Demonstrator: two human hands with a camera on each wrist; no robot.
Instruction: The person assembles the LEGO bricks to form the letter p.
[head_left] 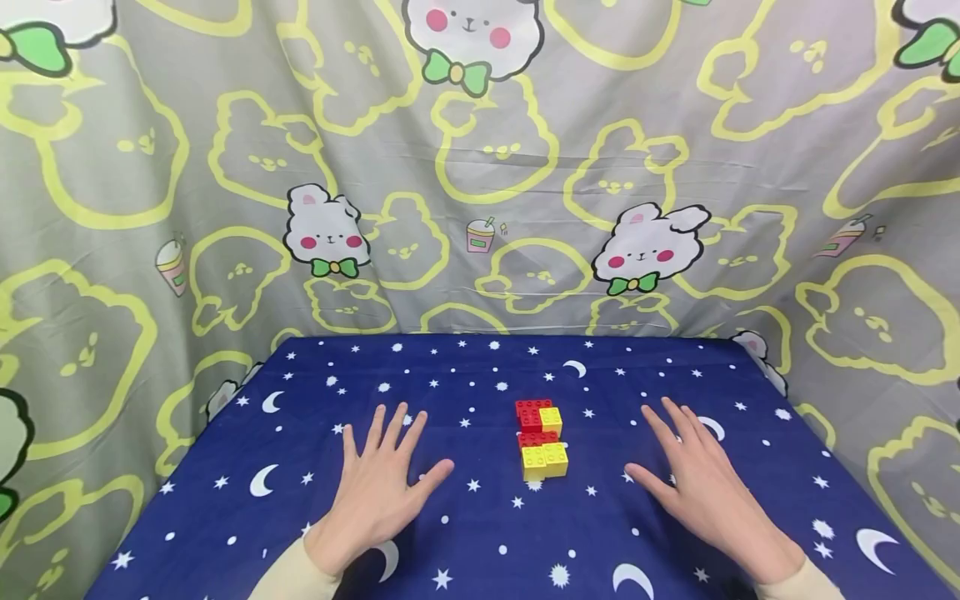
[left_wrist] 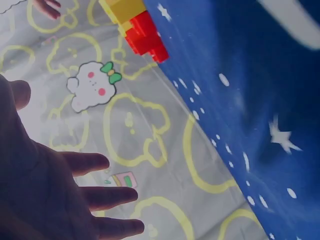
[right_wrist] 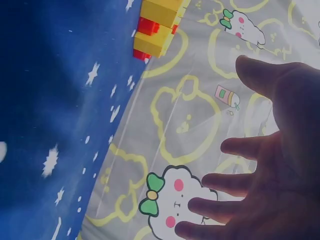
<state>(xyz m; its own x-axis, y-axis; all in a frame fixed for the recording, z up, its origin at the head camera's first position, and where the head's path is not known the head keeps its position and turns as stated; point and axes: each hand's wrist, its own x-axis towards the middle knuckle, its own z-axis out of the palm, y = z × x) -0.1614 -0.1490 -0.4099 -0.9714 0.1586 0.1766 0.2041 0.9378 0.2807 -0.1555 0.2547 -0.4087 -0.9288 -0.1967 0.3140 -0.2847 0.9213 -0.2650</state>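
Red and yellow studded blocks stand grouped near the middle of the blue cloth, with two yellow blocks [head_left: 544, 461] at the near end and a red block [head_left: 529, 416] beside a smaller yellow one [head_left: 551, 419] farther back. To their left, my left hand [head_left: 378, 492] has its fingers spread and holds nothing. My right hand [head_left: 708, 496] lies to their right, fingers extended, touching no block. The left wrist view shows the left hand [left_wrist: 45, 185] apart from the red blocks [left_wrist: 145, 35]; the right wrist view shows the right hand [right_wrist: 280, 165] below the yellow blocks [right_wrist: 155, 40].
A dark blue cloth [head_left: 300, 517] with white moons and stars covers the table. Behind and at both sides hangs a grey curtain [head_left: 420, 175] with yellow outlines and white cartoon animals.
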